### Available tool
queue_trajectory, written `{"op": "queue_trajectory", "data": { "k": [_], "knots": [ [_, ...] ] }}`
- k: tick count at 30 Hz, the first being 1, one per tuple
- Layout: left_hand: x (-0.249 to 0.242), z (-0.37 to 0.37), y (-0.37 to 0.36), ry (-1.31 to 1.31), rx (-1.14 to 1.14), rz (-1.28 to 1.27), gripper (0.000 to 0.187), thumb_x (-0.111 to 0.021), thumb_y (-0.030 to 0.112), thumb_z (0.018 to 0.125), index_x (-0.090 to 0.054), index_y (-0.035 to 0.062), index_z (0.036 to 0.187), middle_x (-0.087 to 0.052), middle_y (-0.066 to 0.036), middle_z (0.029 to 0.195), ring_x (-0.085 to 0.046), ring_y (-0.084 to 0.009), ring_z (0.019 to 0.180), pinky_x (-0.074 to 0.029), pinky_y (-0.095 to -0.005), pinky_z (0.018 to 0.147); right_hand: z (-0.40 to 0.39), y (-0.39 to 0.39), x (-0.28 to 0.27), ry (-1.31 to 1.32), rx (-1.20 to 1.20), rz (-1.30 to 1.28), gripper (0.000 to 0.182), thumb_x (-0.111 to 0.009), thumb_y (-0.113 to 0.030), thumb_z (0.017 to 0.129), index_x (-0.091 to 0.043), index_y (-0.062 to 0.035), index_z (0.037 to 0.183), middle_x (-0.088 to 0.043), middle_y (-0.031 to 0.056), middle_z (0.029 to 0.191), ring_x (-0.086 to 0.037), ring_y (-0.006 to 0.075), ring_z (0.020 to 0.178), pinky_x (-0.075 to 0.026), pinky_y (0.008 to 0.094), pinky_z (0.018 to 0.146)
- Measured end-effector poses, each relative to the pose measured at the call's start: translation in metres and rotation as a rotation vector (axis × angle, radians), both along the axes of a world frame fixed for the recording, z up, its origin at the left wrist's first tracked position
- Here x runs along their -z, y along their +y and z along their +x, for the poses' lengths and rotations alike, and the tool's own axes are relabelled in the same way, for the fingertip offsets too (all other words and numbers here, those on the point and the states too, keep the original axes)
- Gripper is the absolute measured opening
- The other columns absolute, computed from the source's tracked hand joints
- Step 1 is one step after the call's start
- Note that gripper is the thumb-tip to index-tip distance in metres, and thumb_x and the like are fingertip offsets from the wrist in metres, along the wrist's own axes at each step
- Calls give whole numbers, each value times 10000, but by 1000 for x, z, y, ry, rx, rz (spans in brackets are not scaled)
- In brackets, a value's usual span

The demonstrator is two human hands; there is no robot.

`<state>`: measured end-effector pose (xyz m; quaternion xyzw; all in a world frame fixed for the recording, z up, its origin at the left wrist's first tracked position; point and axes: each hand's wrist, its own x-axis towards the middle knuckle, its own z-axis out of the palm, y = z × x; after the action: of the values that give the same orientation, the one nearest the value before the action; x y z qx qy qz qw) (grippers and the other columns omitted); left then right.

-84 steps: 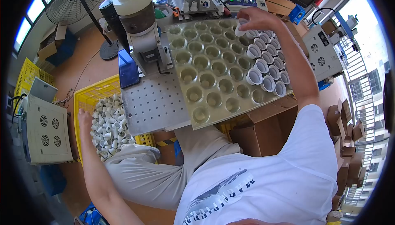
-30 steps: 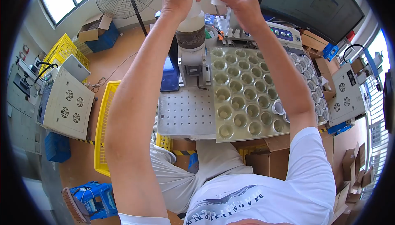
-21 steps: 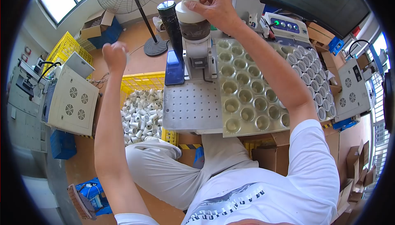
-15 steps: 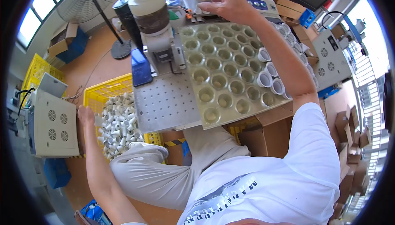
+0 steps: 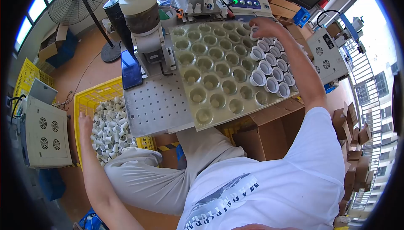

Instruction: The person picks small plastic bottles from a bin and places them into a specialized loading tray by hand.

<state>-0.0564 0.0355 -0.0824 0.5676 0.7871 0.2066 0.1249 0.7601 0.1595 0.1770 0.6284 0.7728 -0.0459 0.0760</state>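
Observation:
At the back right of the holed tray (image 5: pixel 202 118), my right hand (image 5: pixel 269 29) has its fingers closed on a small white plastic cup (image 5: pixel 254 32). Rows of similar white cups (image 5: pixel 272 73) stand mouth up in the tray's right part, below that hand. The tray's other round pockets hold no cups. My left hand (image 5: pixel 86 124) is at the left side of the yellow crate (image 5: pixel 101 87), beside a heap of small white cone-shaped parts (image 5: pixel 112 131). Its fingers look curled, and whatever they may hold is hidden.
A machine with a white, cone-topped head (image 5: pixel 145 23) stands left of the tray, behind a perforated metal plate (image 5: pixel 158 103). A phone (image 5: pixel 131 69) lies beside it. Behind the tray is a control box (image 5: pixel 246 3) with a green light. A cardboard box (image 5: pixel 269 135) sits under the tray's front edge.
My right hand has moved right and nearer, from the fixture behind the tray to the cup rows. The head view has shifted, and my left hand stays by the crate.

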Motion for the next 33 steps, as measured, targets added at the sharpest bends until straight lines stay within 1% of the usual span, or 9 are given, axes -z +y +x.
{"op": "queue_trajectory", "data": {
  "k": [3,8,11,15,19,22,25,27,33],
  "knots": [
    [-44,40,-24,-311,-157,-12,193,-425,87,785,-478,-76,875,-538,-275,891,-586,-360,745,-501,-449,627,-18,8,-19,85,15,93,507,-682,-257,692,-579,-35,1136,-616,171,1080,-596,292,1004,-465,362,883],
    [-58,49,-30,-356,-223,-82,194,-415,84,770,-470,-78,861,-542,-260,880,-578,-372,742,-490,-430,617,-56,30,17,907,-13,170,396,-718,-229,665,-576,36,922,-600,120,832,-614,186,717,-497,327,657],
    [-42,40,-24,-304,-168,-81,164,-448,61,749,-528,-64,819,-524,-267,970,-521,-408,935,-449,-433,800,-70,41,53,884,-41,333,360,-736,-223,675,-521,1,857,-522,66,793,-511,162,717,-433,303,667],
    [-38,39,-27,-145,-75,-112,162,-487,44,749,-585,-45,656,-510,-265,1014,-516,-401,963,-448,-434,810,-76,48,87,921,15,372,381,-764,-254,649,-491,-19,774,-475,70,789,-444,187,715,-396,313,675],
    [-34,32,-29,-180,60,-147,155,-463,39,755,-576,-67,769,-515,-269,1002,-542,-401,942,-455,-433,800,-71,51,92,928,-9,382,402,-769,-253,652,-452,-24,745,-416,72,784,-422,197,739,-388,320,697],
    [-42,44,-28,-417,-246,-134,234,-434,52,761,-544,-91,910,-530,-294,1029,-573,-407,907,-464,-439,795,-72,48,90,919,-49,409,399,-761,-243,662,-435,-25,738,-408,74,781,-416,203,729,-386,325,694],
    [-45,40,-28,-235,-148,-115,265,-368,105,804,-437,-34,1018,-597,-216,784,-620,-260,566,-475,-367,538,-78,41,85,930,-52,405,399,-756,-242,670,-444,-10,758,-421,80,797,-424,213,744,-390,326,708],
    [-58,62,-31,-259,-201,-155,324,-416,68,764,-501,-129,1007,-528,-340,1096,-571,-432,921,-455,-452,836,-77,41,83,925,-45,409,402,-754,-246,674,-446,-5,766,-425,83,801,-428,215,749,-392,325,712],
    [-67,67,-35,-232,-190,-155,347,-511,30,717,-527,-125,1026,-510,-331,1126,-513,-431,1048,-436,-449,889,-79,34,82,864,2,401,395,-738,-259,701,-454,-3,800,-454,91,792,-450,226,750,-402,326,722]
  ]
}}
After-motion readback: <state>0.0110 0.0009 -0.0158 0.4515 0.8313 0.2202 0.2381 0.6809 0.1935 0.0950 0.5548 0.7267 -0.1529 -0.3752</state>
